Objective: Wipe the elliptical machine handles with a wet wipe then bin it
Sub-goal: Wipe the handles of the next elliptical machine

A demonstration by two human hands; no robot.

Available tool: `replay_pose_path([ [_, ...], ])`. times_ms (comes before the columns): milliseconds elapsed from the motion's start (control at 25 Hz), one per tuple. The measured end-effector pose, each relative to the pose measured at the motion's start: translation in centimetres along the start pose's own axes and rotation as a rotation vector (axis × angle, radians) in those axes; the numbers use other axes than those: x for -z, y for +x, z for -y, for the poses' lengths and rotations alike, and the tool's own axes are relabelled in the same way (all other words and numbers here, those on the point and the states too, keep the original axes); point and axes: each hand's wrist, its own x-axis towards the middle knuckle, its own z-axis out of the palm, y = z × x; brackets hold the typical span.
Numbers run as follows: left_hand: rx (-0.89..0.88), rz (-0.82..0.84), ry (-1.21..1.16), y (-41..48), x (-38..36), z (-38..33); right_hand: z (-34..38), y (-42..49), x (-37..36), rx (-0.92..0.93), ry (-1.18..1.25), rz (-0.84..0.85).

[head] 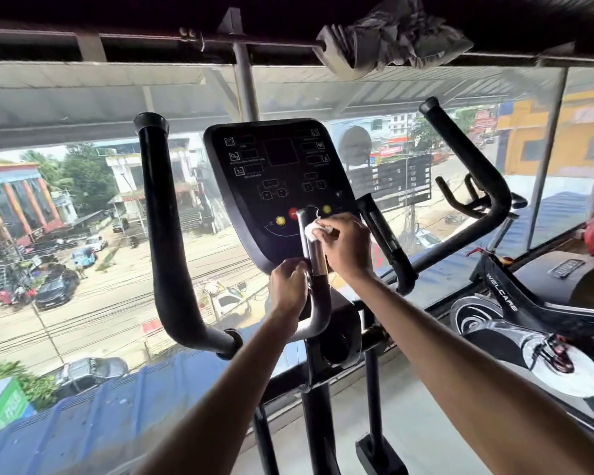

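A black elliptical machine stands before me with its console point(282, 186) in the middle. A short inner handle point(314, 252) with a shiny metal sensor strip rises in front of the console. My right hand point(347, 248) holds a white wet wipe point(314, 230) against the upper part of this handle. My left hand point(288, 286) grips the same handle lower down, at its bend. The long left handle point(162, 234) and the long right handle point(474, 173) stand untouched at either side. A second short handle point(384, 241) stands to the right of the console.
A glass wall point(83, 234) runs right behind the machine, with a street far below. A black exercise bike point(528, 303) stands close at the right. A grey cloth point(391, 36) hangs on the overhead rail. No bin is in view.
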Motion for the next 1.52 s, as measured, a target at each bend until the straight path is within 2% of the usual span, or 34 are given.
replay_pose_path([
  [40, 0.023, 0.01, -0.05, 0.0, -0.3, 0.1, -0.1, 0.6, 0.1, 0.008, 0.0, 0.026],
  [200, 0.009, 0.0, -0.137, 0.1, -0.6, 0.9, -1.8, -1.4, 0.5, 0.261, 0.029, 0.152],
  [320, 0.022, -0.038, -0.117, 0.3, -1.1, 1.4, -1.9, 1.5, 0.1, 0.216, 0.045, 0.058],
  [720, 0.018, -0.076, -0.158, 0.0, -1.1, 2.2, -0.1, 5.1, -0.4, 0.553, -0.126, 0.236],
  [800, 0.056, -0.035, -0.164, -0.4, -1.1, 2.3, -0.1, 5.1, -0.5, 0.665, -0.2, 0.299],
  [960, 0.124, 0.004, -0.195, -1.7, -1.2, 2.7, -0.5, 5.0, -0.5, 0.632, -0.217, 0.339],
  [1120, 0.164, 0.032, -0.218, -2.2, -0.5, 3.4, -1.6, 2.3, 0.2, 0.853, -0.237, 0.645],
  [1160, 0.163, 0.052, -0.222, -2.3, -0.4, 3.6, -1.6, 2.0, 0.5, 0.866, -0.258, 0.679],
  [1280, 0.171, 0.062, -0.238, -2.5, -0.4, 3.7, -1.8, 1.7, 1.4, 0.783, -0.249, 0.583],
  [1400, 0.129, 0.082, -0.228, -2.6, -0.2, 3.7, -2.2, 0.1, 2.1, 0.866, -0.206, 0.669],
  [1520, 0.165, 0.057, -0.243, -2.8, -0.2, 3.4, -3.2, -0.2, 2.8, 0.774, -0.129, 0.555],
])
